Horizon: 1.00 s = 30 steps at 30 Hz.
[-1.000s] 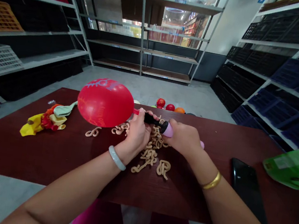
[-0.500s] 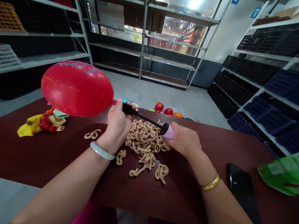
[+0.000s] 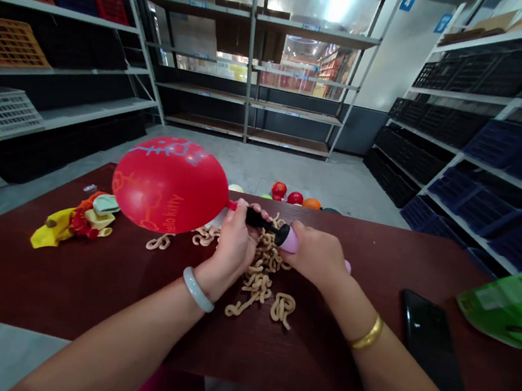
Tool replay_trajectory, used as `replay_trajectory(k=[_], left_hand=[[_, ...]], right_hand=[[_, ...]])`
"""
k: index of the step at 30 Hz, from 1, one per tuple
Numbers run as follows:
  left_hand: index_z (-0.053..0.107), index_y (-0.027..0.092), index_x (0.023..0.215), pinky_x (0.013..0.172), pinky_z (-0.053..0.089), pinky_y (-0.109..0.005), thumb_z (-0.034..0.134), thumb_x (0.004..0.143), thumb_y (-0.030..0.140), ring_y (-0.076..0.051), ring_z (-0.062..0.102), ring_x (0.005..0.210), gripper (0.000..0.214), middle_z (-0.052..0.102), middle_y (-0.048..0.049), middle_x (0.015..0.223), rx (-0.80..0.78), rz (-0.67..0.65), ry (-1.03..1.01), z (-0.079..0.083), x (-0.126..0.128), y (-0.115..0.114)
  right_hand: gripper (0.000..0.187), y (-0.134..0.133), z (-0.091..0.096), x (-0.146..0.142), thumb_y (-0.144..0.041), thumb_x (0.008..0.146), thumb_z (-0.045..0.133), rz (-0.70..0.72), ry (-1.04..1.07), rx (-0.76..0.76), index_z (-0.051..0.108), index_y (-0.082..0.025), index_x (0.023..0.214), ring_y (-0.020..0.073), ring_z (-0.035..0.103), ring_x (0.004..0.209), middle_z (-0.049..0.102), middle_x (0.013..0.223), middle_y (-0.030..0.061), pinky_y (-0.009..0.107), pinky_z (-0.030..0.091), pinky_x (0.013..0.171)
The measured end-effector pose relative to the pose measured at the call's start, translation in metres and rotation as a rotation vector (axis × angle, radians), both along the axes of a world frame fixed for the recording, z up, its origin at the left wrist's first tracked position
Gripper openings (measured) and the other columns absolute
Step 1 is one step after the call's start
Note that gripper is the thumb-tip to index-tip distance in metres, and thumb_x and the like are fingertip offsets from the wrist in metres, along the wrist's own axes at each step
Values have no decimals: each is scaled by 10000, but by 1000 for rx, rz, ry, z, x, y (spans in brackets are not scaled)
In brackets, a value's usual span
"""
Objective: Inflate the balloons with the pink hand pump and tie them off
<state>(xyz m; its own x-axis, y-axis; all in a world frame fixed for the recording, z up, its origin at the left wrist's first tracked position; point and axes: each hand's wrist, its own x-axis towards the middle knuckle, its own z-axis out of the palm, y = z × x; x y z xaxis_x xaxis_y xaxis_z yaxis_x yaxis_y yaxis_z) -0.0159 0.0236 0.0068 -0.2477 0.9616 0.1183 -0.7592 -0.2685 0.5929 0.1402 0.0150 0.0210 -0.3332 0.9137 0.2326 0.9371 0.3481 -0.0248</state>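
A red balloon (image 3: 171,185) with printed lettering is inflated, its neck on the nozzle end of a black and pink hand pump (image 3: 290,239). My left hand (image 3: 240,235) is closed around the balloon's neck and the pump's black front end. My right hand (image 3: 318,253) is wrapped round the pink part of the pump. Little of the pump's rod shows between the black end and the pink part. Beneath my hands lies a pile of beige curly pieces (image 3: 260,280), partly hidden by my left hand. A separate curled piece (image 3: 282,308) rests nearer me.
Deflated balloons (image 3: 54,231) in yellow, red and pale colours lie on the dark table (image 3: 118,298) at left. A black phone (image 3: 430,338) and a green bag (image 3: 514,305) are at right. Round coloured balloons (image 3: 295,198) show past the far edge. Shelves with crates surround.
My left hand and the red balloon have moved right, toward my right hand. The pump's rod has slid in, so the pump is shorter. The right hand has barely moved.
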Motion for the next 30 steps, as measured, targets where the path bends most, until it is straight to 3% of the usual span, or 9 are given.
replay_trajectory(k=[4,9,18,21,24,30], left_hand=[[514,194,835,807,508,-331,656,876,322,-138,606,705,196,596,-1,772,-8,-24,9,-2,13,-12],[519,187,834,786,511,-327,690,848,297,-136,605,703,204,604,-7,780,-17,-19,16,8,6,-12],[512,180,791,682,503,-332,618,888,260,-151,589,643,164,574,-9,702,-7,150,-19,26,-59,23],[511,186,786,677,501,-322,607,890,235,-142,577,630,150,567,-2,687,-8,184,-41,26,-69,29],[524,180,783,690,502,-314,591,904,250,-141,584,643,155,575,-8,694,8,164,-44,19,-60,28],[573,160,799,809,518,-365,601,904,315,-163,627,704,188,620,-33,741,-22,-6,-12,3,-14,8]], right_hand=[[372,-6,-1,-8,-509,828,597,1,23,-24,563,-238,1080,258,690,802,727,893,57,303,410,641],[411,-5,1,-7,-574,864,536,20,73,-29,566,-255,1121,259,694,823,729,931,55,305,427,661],[410,14,-1,12,-606,843,542,5,32,-82,583,-251,1043,278,690,866,721,933,60,319,422,654],[394,18,1,18,-586,828,559,-4,7,-91,585,-242,1018,273,686,861,720,938,65,314,414,646],[359,17,1,20,-542,815,588,-8,-28,-57,577,-234,1000,271,685,845,720,927,64,314,407,638],[349,8,0,12,-532,818,591,12,-21,1,564,-230,991,275,690,808,720,889,63,318,397,626]])
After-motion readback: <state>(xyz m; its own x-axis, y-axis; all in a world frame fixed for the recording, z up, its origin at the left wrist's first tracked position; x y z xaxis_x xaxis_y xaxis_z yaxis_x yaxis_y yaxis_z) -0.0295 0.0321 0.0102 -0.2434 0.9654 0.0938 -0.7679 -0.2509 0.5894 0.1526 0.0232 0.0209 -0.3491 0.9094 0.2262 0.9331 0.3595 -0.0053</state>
